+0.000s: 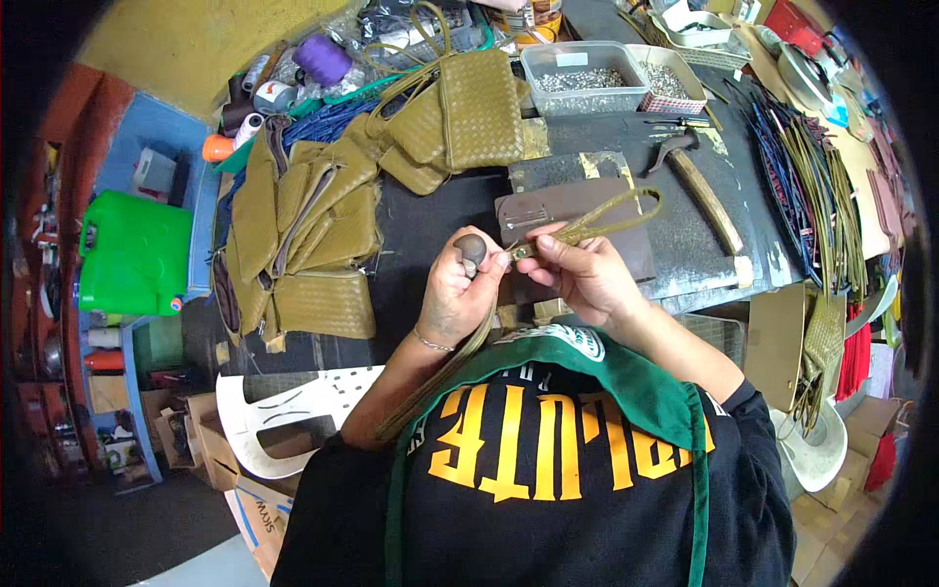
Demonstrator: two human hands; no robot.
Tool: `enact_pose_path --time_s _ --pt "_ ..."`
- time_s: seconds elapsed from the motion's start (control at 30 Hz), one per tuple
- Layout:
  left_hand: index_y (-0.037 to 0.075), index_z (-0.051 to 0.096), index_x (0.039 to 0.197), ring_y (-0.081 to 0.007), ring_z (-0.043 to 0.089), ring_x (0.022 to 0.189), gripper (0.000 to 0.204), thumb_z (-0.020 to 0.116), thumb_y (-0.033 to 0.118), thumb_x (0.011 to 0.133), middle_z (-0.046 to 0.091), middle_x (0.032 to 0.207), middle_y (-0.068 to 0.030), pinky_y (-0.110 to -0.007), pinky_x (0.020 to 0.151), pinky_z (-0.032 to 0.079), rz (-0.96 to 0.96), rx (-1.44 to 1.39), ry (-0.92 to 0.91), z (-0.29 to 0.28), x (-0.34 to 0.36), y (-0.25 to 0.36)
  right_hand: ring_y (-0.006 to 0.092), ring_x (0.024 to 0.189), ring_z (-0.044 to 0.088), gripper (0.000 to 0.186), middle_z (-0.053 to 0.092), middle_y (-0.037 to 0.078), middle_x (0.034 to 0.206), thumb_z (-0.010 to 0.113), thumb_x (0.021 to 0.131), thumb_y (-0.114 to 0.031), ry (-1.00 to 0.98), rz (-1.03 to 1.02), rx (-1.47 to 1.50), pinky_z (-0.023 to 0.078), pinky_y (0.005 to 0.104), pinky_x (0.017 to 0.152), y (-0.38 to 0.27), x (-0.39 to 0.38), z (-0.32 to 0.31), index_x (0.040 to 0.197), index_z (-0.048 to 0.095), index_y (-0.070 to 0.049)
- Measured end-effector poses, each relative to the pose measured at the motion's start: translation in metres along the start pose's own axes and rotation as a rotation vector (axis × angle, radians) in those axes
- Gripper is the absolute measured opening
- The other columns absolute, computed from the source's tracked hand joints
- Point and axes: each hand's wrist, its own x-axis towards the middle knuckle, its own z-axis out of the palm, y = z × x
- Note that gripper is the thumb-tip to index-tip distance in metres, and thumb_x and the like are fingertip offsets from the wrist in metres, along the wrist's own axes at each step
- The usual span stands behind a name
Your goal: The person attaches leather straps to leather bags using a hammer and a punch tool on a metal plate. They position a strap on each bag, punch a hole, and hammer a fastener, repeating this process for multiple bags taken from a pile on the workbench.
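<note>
Fingers (550,249) of right hand (599,286) pinch looped olive strap (611,214) near metal fitting (522,252); left hand (453,295) closed round dark-knobbed tool (471,248), thumb beside fitting; strap loop over brown sheet (631,259) on dark surface (421,235); woven pouches (333,225) left, hammer (706,191) right

You pinch a narrow olive strap (579,233) between the fingertips of both hands, its loop arching up and rightward beyond your right hand (589,277). A small, shiny metal fitting (522,252) sits on it, level between your fingers. Your left hand (453,292) also grips a tool with a rounded dark-brown knob (470,248), knob uppermost, its lower end hidden.
</note>
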Motion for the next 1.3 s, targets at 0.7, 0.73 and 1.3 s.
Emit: enact_pose_path --time_s 0.7,0.73,1.3 --pt "0.008 0.034 0.067 -0.0104 0.048 0.067 0.026 0.048 -0.01 0.078 0.046 0.073 -0.005 -0.023 0.064 0.042 0.083 -0.194 0.201 0.043 0.007 -0.001 0.0133 0.083 0.057 0.022 0.058 0.007 0.093 0.054 0.082 -0.015 0.017 -0.097 0.154 0.046 0.0221 0.068 0.0 -0.02 -0.022 0.101 0.053 -0.004" --pt "0.008 0.033 0.067 -0.0108 0.049 0.066 0.026 0.047 -0.01 0.078 0.046 0.073 -0.005 -0.024 0.064 0.042 0.086 -0.184 0.199 0.046 0.009 0.001 0.0124 0.084 0.056 0.024 0.058 0.006 0.095 0.055 0.081 -0.016 -0.033 -0.103 0.178 0.044 0.0226 0.069 -0.002 -0.023 -0.026 0.102 0.053 -0.004" --pt "0.007 0.034 0.073 -0.0111 0.051 0.068 0.019 0.047 -0.004 0.081 0.045 0.071 -0.0037 -0.023 0.065 0.043 -0.132 -0.495 0.084 0.116 0.012 0.029 0.0102 0.087 0.053 0.028 0.057 0.004 0.096 0.046 0.086 -0.014 -0.166 -0.203 -0.037 0.042 0.022 0.074 -0.025 -0.066 -0.064 0.113 0.049 -0.005"
